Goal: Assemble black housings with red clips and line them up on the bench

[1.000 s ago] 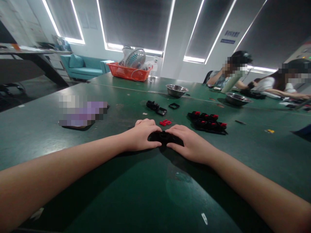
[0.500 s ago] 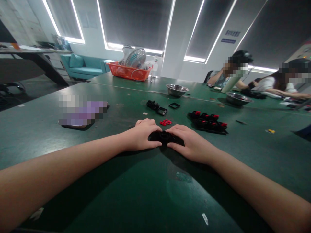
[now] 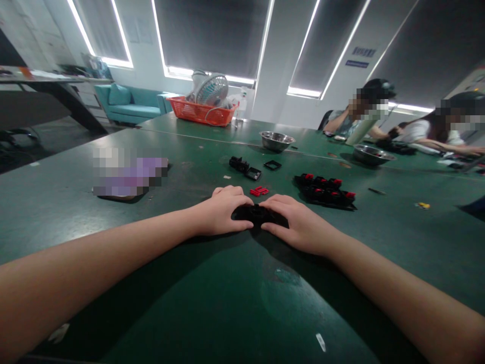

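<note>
A flat black plastic part lies low at the table's middle, with a small raised piece at its centre. My left hand grips its left side, thumb in front and fingers behind. On the other side my right hand holds it the same way, the two thumb tips close together. Parts of it are hidden under my fingers. Just beyond lie several small red plastic pieces. Farther off sit black blocks, a black piece with a square recess and a thin square black frame.
Right of my hands stand black assemblies with red parts. A purple-covered item, partly blurred, lies left. Metal bowls and a red basket holding a fan are farther back. Two people sit at the far right.
Both hands stay on the black plastic part in nearly the same pose. The whole view shifts very slightly; nothing else has visibly moved.
</note>
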Demonstrator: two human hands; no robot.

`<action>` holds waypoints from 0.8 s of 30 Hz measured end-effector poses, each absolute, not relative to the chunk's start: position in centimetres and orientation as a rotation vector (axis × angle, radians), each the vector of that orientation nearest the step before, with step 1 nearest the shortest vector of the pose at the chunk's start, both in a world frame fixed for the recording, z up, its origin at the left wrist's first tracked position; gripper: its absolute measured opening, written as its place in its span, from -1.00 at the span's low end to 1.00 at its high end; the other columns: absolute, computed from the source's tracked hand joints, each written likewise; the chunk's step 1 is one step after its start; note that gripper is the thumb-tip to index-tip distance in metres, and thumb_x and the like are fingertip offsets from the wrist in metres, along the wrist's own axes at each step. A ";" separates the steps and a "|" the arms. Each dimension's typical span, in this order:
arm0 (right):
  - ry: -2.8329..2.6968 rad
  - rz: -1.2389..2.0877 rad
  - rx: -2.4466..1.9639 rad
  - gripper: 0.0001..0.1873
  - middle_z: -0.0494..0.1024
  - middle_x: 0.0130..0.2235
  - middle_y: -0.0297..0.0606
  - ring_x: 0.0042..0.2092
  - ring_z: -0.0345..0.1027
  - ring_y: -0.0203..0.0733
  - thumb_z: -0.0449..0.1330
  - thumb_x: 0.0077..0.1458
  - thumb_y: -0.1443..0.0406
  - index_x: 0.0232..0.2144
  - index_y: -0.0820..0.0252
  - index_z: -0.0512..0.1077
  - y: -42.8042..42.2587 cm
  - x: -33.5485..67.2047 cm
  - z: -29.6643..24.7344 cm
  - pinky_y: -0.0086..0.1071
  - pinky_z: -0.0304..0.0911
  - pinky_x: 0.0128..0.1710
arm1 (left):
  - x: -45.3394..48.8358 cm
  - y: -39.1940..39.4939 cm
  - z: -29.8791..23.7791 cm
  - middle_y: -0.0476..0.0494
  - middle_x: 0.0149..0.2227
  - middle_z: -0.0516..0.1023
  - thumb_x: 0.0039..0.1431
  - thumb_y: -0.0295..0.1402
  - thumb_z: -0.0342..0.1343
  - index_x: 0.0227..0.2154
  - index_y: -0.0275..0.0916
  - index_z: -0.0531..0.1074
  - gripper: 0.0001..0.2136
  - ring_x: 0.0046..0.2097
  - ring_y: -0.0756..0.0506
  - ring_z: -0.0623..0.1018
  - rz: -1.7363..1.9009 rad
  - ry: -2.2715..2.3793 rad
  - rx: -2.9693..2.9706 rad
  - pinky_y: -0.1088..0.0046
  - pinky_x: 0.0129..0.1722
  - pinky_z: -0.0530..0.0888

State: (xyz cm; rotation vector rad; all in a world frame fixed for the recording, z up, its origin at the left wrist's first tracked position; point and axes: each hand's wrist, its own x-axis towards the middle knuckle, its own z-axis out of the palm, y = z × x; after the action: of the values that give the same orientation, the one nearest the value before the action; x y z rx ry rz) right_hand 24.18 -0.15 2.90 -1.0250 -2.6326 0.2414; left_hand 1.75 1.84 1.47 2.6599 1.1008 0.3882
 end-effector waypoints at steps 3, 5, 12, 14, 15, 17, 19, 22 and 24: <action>-2.642 0.244 -1.030 -0.66 0.52 -0.05 -0.02 0.03 0.36 0.02 0.20 0.15 0.27 -0.02 0.28 0.44 -0.2 24.2 3.0 -0.08 0.29 0.04 | 1.8 1.8 1.5 -0.23 -0.08 0.41 0.16 -0.19 0.16 0.01 -0.24 0.41 -0.61 0.04 -0.28 0.39 0.380 1.109 2.661 0.10 0.07 0.27; -2.641 0.245 -1.030 -0.66 0.52 -0.06 -0.01 0.03 0.36 0.02 0.20 0.15 0.27 -0.03 0.30 0.44 -0.2 24.2 3.0 -0.09 0.29 0.04 | 1.7 1.8 1.6 -0.22 -0.08 0.41 0.17 -0.19 0.15 0.01 -0.23 0.40 -0.61 0.03 -0.27 0.39 0.375 1.110 2.663 0.11 0.07 0.27; -2.636 0.246 -1.029 -0.66 0.53 -0.05 -0.03 0.03 0.37 0.02 0.20 0.15 0.26 -0.03 0.27 0.44 -0.1 24.1 3.0 -0.09 0.30 0.03 | 1.7 1.8 1.6 -0.22 -0.08 0.41 0.17 -0.19 0.15 0.02 -0.22 0.40 -0.62 0.03 -0.27 0.39 0.363 1.107 2.662 0.11 0.06 0.27; -2.633 0.243 -1.027 -0.66 0.53 -0.05 -0.02 0.03 0.37 0.03 0.21 0.15 0.27 -0.03 0.27 0.45 -0.1 24.2 2.9 -0.09 0.30 0.03 | 1.7 1.8 1.6 -0.23 -0.07 0.41 0.17 -0.19 0.15 0.02 -0.23 0.40 -0.61 0.04 -0.27 0.39 0.366 1.106 2.658 0.11 0.06 0.27; -2.633 0.243 -1.026 -0.65 0.53 -0.05 -0.01 0.03 0.37 0.03 0.21 0.15 0.27 -0.03 0.28 0.45 -0.1 24.2 2.9 -0.08 0.30 0.03 | 1.7 1.8 1.6 -0.23 -0.07 0.41 0.17 -0.19 0.16 0.02 -0.24 0.40 -0.61 0.04 -0.28 0.39 0.367 1.106 2.656 0.10 0.06 0.27; -2.634 0.245 -1.025 -0.65 0.53 -0.05 -0.01 0.03 0.37 0.03 0.21 0.14 0.27 -0.02 0.29 0.44 -0.1 24.2 2.9 -0.07 0.30 0.03 | 1.8 1.8 1.7 -0.23 -0.08 0.41 0.17 -0.20 0.16 0.02 -0.25 0.40 -0.61 0.04 -0.28 0.39 0.362 1.109 2.653 0.10 0.07 0.27; -2.638 0.249 -1.026 -0.65 0.52 -0.05 0.00 0.02 0.36 0.04 0.21 0.15 0.28 -0.03 0.31 0.44 -0.1 24.2 2.9 -0.06 0.29 0.03 | 1.8 1.8 1.7 -0.23 -0.08 0.41 0.17 -0.20 0.17 0.02 -0.26 0.41 -0.61 0.04 -0.27 0.40 0.348 1.116 2.653 0.10 0.07 0.27; -2.645 0.253 -1.028 -0.65 0.52 -0.05 0.00 0.02 0.35 0.03 0.20 0.15 0.27 -0.03 0.32 0.44 -0.1 24.2 2.9 -0.06 0.29 0.03 | 1.8 1.7 1.8 -0.24 -0.07 0.41 0.17 -0.21 0.17 0.03 -0.25 0.40 -0.61 0.04 -0.27 0.39 0.332 1.127 2.648 0.11 0.07 0.27; -2.649 0.256 -1.031 -0.65 0.52 -0.05 -0.01 0.02 0.35 0.03 0.20 0.16 0.27 -0.02 0.32 0.43 0.0 24.2 2.9 -0.06 0.28 0.04 | 1.8 1.7 1.8 -0.24 -0.06 0.41 0.17 -0.21 0.17 0.03 -0.24 0.40 -0.61 0.04 -0.26 0.39 0.334 1.127 2.643 0.11 0.07 0.27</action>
State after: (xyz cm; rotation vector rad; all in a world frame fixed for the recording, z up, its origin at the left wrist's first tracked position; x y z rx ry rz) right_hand 24.25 -0.04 2.91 -1.0308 -2.6488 0.2565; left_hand 1.80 1.68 1.85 2.6435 1.1275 0.3340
